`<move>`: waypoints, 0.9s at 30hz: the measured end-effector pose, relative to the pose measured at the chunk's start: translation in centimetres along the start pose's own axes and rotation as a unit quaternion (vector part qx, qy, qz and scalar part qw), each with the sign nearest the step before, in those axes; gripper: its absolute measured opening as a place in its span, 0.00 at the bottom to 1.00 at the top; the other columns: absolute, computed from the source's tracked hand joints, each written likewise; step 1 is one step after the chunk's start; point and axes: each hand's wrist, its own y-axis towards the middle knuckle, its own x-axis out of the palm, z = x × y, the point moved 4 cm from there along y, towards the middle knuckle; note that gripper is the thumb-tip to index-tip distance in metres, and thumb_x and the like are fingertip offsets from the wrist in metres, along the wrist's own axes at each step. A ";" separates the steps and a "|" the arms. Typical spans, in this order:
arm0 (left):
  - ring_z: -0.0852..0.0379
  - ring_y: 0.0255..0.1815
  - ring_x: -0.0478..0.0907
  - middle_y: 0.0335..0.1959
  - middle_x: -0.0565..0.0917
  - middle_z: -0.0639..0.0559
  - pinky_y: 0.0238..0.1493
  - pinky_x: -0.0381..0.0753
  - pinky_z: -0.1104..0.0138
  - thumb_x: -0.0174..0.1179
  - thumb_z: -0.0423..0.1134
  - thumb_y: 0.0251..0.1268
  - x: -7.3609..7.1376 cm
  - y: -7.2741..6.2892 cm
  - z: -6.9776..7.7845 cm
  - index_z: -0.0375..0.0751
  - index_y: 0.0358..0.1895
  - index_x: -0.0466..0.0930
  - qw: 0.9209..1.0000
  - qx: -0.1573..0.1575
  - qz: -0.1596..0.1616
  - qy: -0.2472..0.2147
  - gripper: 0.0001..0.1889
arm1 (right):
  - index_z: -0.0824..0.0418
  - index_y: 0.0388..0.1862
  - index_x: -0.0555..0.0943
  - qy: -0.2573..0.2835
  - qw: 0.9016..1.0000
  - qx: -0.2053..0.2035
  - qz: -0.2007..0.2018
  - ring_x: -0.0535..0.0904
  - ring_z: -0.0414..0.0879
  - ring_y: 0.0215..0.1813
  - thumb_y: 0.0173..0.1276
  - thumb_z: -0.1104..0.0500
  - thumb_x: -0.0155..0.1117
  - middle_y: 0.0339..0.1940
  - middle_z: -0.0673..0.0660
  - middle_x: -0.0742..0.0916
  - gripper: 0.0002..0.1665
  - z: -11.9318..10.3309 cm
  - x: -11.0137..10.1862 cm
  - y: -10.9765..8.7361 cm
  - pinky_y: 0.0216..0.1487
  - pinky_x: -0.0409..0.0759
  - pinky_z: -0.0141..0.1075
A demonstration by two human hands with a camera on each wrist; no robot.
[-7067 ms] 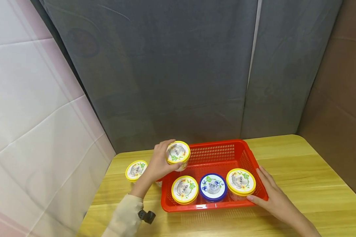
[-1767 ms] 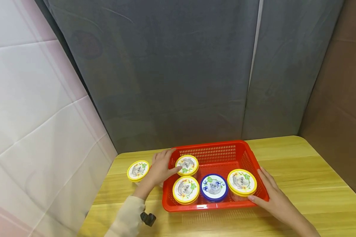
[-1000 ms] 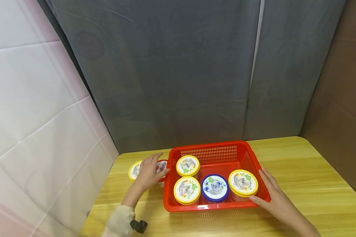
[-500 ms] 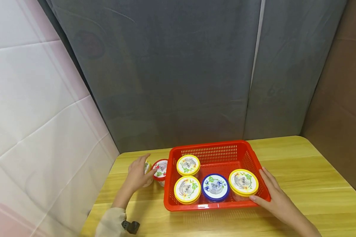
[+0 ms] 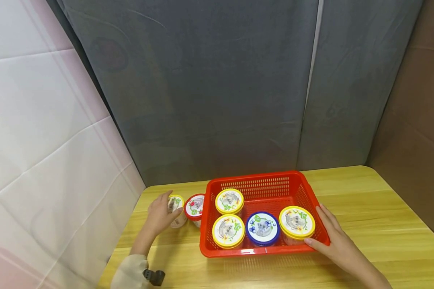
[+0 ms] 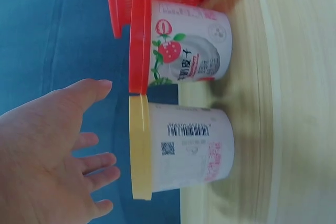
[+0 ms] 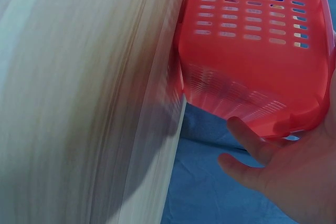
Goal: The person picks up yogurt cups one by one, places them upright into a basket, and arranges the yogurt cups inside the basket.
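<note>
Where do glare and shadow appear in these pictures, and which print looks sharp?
Head view: glare on the front of the red basket, soft shadow on the table near the left hand; left wrist view: strawberry print on the red-lidded cup is clear; right wrist view: dark shadow across the table.

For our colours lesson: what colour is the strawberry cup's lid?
Red; the lid shows best in the left wrist view.

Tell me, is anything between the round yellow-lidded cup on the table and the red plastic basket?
Yes: a round, pale, red-lidded cup stands between the round, pale, yellow-lidded cup and the red plastic basket, outside the basket's left side.
</note>
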 end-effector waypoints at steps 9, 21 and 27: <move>0.26 0.67 0.66 0.68 0.69 0.26 0.66 0.61 0.31 0.67 0.50 0.60 0.1 -0.6 -1.5 0.27 0.71 0.60 0.999 -0.028 -0.020 0.017 0.43 | 0.51 0.83 0.39 -0.002 1.000 -0.003 0.002 0.60 0.78 0.71 0.60 0.34 0.68 0.82 0.67 0.50 0.66 0.0 0.0 0.0 0.51 0.78 0.69; 0.24 0.65 0.68 0.67 0.69 0.24 0.61 0.66 0.32 0.70 0.52 0.55 0.7 -0.6 -3.0 0.26 0.70 0.60 0.998 -0.049 -0.021 0.032 0.46 | 0.51 0.83 0.40 0.000 1.000 -0.013 0.010 0.61 0.78 0.71 0.60 0.34 0.69 0.82 0.67 0.50 0.65 0.1 0.0 -0.1 0.51 0.78 0.69; 0.24 0.64 0.69 0.66 0.69 0.23 0.61 0.67 0.33 0.70 0.52 0.54 0.9 -0.5 -3.4 0.26 0.69 0.61 0.998 -0.053 -0.013 0.026 0.46 | 0.51 0.83 0.40 0.001 1.000 -0.010 0.008 0.62 0.77 0.70 0.60 0.34 0.68 0.81 0.67 0.51 0.65 0.1 0.0 0.0 0.51 0.79 0.68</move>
